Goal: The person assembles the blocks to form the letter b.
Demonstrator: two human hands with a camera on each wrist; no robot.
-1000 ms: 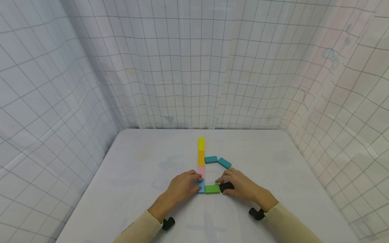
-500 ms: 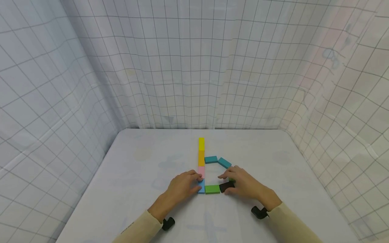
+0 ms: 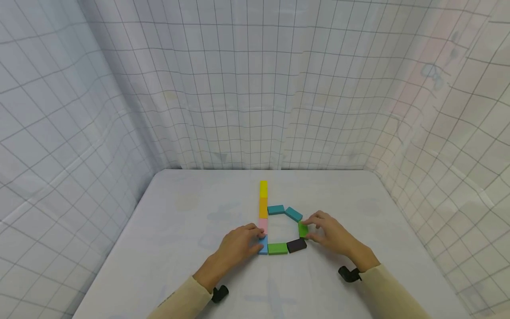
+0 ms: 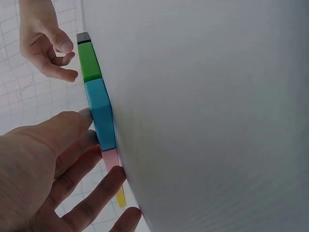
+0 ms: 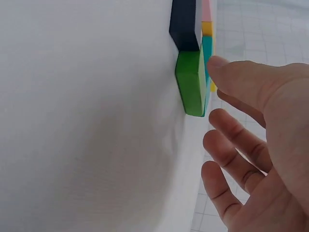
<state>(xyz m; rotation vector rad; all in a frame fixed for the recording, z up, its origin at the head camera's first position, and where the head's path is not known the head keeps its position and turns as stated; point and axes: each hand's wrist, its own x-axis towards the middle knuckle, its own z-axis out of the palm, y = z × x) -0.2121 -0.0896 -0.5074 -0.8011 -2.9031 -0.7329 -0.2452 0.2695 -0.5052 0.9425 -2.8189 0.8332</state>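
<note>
My left hand (image 3: pixel 238 245) rests with thumb and fingertips at the blue block (image 3: pixel 264 247) and the pink block (image 3: pixel 263 225). On the right, my right hand (image 3: pixel 330 234) has its thumb and forefinger beside the upright green block (image 3: pixel 303 230); in the right wrist view the other fingers hang loosely bent. A black block (image 3: pixel 296 245) lies tilted below that green one, beside a flat green block (image 3: pixel 277 249). Two teal blocks (image 3: pixel 276 210) form the top of the loop. Orange (image 3: pixel 263 207) and yellow (image 3: pixel 264 188) blocks continue the column upward from the pink one.
The blocks lie flat on a white-covered table (image 3: pixel 191 199). White grid-patterned curtains (image 3: pixel 255 110) stand along its back and sides. Black wrist cameras (image 3: pixel 349 274) sit on both forearms.
My right hand has moved up and right, off the black block, uncovering it and the green block at the right. My left hand stays where it was.
</note>
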